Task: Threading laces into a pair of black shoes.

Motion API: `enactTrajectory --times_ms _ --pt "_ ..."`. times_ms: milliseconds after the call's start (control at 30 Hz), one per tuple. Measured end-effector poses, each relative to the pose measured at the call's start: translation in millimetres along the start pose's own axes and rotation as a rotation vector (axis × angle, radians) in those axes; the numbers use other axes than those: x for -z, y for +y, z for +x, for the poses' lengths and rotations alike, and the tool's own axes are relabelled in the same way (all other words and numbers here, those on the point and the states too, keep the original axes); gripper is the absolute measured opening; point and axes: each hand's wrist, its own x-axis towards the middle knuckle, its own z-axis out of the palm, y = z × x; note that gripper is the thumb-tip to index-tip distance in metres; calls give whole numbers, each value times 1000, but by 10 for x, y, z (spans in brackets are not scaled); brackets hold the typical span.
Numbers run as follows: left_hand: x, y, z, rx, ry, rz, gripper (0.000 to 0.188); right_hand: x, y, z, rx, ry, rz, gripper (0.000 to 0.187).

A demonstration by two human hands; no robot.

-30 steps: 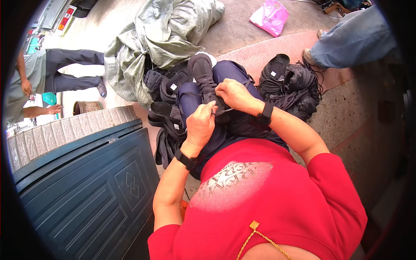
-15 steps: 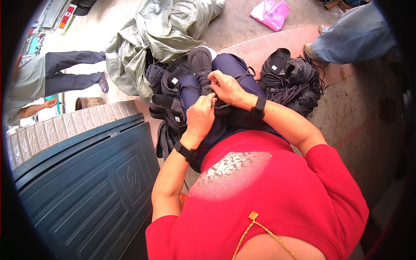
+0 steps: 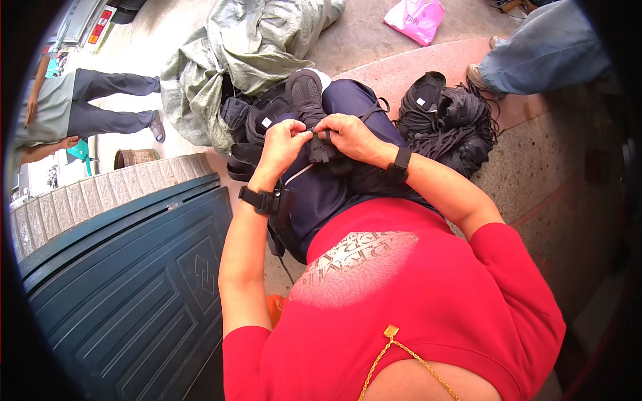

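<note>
My grip is closed with both hands, left hand and right hand, on the black shoe lying on my lap, its long axis pointing away from me, both hands equally near.

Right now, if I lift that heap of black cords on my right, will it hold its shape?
Probably not. The heap of black cords lies as a loose tangle with strands trailing off its edge, so it would likely sag and shed loops. It looks soft and light, unlikely to roll or break.
</note>
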Motion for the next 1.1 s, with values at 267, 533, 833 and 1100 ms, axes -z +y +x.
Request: enactTrajectory --times_ms 267,533,833,1100 --pt "72 85 -25 -296 186 514 16 96 10 10 133 15 -16 17" --pt "2287 -1419 -1120 -89 838 -1761 15 2144 813 -1060 -372 1062 1259 18" --pt "2826 -1155 -1868 322 982 -1090 30 2992 875 -1881 -456 1451 1067 18" --pt "3179 -1092 -1822 88 914 -1007 20 2825 720 -1288 -580 1040 788 15"
